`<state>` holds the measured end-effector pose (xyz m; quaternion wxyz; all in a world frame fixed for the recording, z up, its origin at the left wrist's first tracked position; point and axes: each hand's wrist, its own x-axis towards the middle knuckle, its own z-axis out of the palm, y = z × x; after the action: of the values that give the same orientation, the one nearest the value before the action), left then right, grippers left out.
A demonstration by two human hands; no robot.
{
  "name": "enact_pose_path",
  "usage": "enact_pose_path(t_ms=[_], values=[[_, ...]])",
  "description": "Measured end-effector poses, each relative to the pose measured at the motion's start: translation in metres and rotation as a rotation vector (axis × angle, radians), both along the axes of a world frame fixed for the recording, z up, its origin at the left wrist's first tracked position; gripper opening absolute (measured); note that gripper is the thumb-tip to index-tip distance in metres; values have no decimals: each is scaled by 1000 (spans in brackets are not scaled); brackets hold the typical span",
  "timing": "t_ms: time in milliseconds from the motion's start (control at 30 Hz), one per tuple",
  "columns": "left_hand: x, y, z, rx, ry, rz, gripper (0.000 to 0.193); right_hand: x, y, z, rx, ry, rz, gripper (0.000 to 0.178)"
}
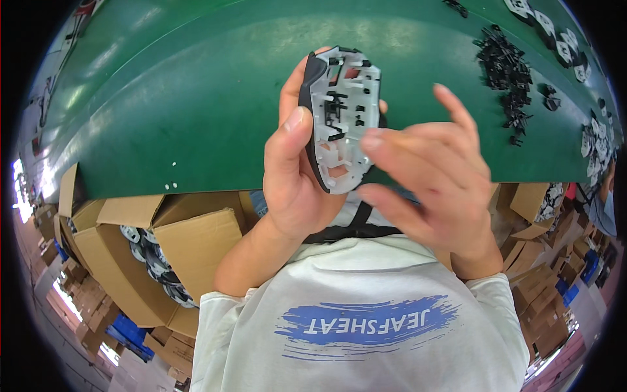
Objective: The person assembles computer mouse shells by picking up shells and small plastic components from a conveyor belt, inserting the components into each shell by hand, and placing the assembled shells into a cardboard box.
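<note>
Cradling the black-edged white shell over the green bench, left hand wrapped round it!
Right hand has thumb and fingers apart at the rim; pressing too hard could tip it, dislodging black clips.

Blue crate – cardboard boxes beside

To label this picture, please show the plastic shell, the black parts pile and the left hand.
Plastic shell [349, 125], head view: its inner side.
Black parts pile [506, 68], head view: its middle.
Left hand [292, 175], head view: below the thumb.
</note>
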<state>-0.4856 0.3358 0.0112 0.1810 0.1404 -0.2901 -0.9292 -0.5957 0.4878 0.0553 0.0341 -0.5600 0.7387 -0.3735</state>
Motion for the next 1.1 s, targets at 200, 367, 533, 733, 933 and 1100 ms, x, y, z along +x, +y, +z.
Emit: enact_pose_path(t_ms=[200,367,533,733,933,1100], values=[[2,-5,12,497,97,-41,66,-6,7,6,-35,-8,-4,38],[-1,-10,18,629,102,-92,67,-6,5,9,-67,-49,-3,33],[0,-11,18,778,108,-121,67,-5,5,9,-87,-114,6,27],[1,-4,20,702,85,-116,68,-10,11,6,-133,-178,13,22],[6,-4,15,622,161,-114,75,-11,15,4,-129,-119,8,20],[60,-70,24,256,221,13,79,-46,31,-21,-94,-67,-198,27]])
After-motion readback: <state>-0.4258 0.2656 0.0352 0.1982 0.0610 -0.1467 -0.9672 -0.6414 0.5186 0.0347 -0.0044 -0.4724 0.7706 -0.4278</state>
